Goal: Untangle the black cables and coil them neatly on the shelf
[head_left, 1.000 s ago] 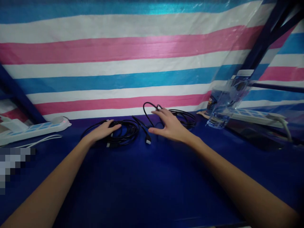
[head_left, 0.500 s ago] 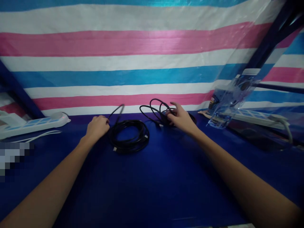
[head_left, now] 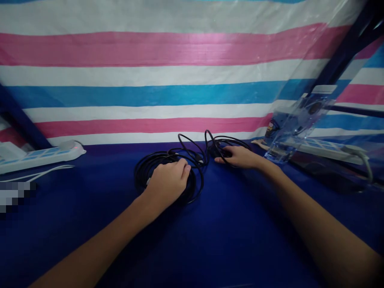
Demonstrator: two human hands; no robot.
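Note:
A coil of black cable (head_left: 140, 172) lies flat on the blue table, with a light-coloured connector near its left inner edge. My left hand (head_left: 168, 180) rests over this coil, fingers curled down onto the strands; the fingertips are hidden beneath it. To the right, my right hand (head_left: 238, 156) closes around a second bundle of black cable (head_left: 229, 140) near the table's back edge. Loose loops of cable (head_left: 192, 142) rise between the two hands, and a connector end (head_left: 199, 159) shows among them.
White power strips stand at the far left (head_left: 45, 158) and at the right (head_left: 333, 150). White cords (head_left: 39, 174) lie at the left. A clear plastic holder (head_left: 288, 146) stands right of my right hand. A striped sheet (head_left: 150, 96) hangs behind the blue table (head_left: 192, 248).
My left hand has moved right, from beside the coil to on top of it. My right hand has turned lower and closed on its bundle. The loops between them have shifted.

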